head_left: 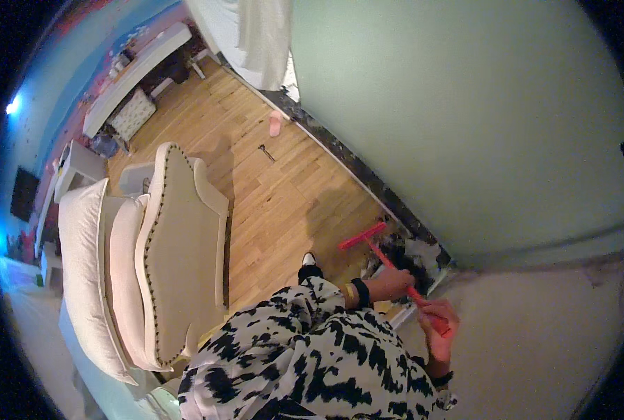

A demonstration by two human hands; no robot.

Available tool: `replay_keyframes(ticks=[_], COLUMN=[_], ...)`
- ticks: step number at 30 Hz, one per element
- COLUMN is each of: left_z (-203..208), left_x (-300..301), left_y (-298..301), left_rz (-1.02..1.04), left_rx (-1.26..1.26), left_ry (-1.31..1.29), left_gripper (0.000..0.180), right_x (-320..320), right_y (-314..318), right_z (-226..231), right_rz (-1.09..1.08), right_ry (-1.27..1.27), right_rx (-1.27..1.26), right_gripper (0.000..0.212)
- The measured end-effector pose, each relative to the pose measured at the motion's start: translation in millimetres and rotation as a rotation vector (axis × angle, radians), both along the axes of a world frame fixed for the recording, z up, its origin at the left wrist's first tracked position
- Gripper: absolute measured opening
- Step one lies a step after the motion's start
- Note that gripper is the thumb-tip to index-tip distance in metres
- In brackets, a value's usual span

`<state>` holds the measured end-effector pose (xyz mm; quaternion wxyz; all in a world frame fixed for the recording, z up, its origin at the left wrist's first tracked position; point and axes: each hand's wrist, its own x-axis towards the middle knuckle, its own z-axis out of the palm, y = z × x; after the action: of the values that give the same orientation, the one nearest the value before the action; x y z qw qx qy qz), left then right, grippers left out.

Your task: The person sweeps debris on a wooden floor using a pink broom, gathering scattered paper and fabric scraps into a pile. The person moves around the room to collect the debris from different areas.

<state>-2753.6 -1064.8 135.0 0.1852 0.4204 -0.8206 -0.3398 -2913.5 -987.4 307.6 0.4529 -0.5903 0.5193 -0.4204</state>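
Both hands, left hand [390, 283] and right hand [438, 323], grip a red long-handled broom [378, 250] whose head rests on the wood floor [284, 203] by the wall [466, 126]. A dark debris pile [413, 259] lies beside it; a studded headboard [175, 245] stands left.

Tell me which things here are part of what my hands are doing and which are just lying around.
In use:
red broom, held by left hand and right hand
dark debris pile in the corner

Lying about:
pink slipper
small dark object on floor
cream sofa
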Motion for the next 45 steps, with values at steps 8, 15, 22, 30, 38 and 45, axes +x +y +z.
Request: replay_keyframes(ticks=[8, 15, 22, 30, 38, 45], left_z=[-5.9, -39.8, -72.1, -91.9, -151.9, -162.9], left_x=[133.8, 255.8, 348.6, 447.6, 515.3, 602.8], left_y=[-52.4, -79.2, -110.0, -160.0, -204.9, -278.8], left_rz=[0.280, 0.500, 0.735, 0.934, 0.716, 0.887], left_rx=[0.099, -0.118, 0.123, -0.036, 0.100, 0.147], left_ry=[-0.001, 0.193, 0.373, 0.265, -0.029, -0.023], left_gripper=[0.012, 0.013, 0.014, 0.017, 0.012, 0.009], right_x=[120.5, 240.7, 342.3, 431.0, 480.4, 568.8], right_y=[-79.7, -147.4, -189.9, -252.8, -335.5, -427.4], right_z=[-28.5, -37.3, -35.9, -66.1, -188.2, -201.9], right_rz=[0.189, 0.520, 0.643, 0.738, 0.981, 1.100], right_ry=[0.016, 0.198, 0.233, 0.186, 0.174, 0.172], right_rx=[-0.088, -0.442, -0.468, -0.441, -0.395, -0.350], right_gripper=[0.021, 0.024, 0.027, 0.027, 0.025, 0.029])
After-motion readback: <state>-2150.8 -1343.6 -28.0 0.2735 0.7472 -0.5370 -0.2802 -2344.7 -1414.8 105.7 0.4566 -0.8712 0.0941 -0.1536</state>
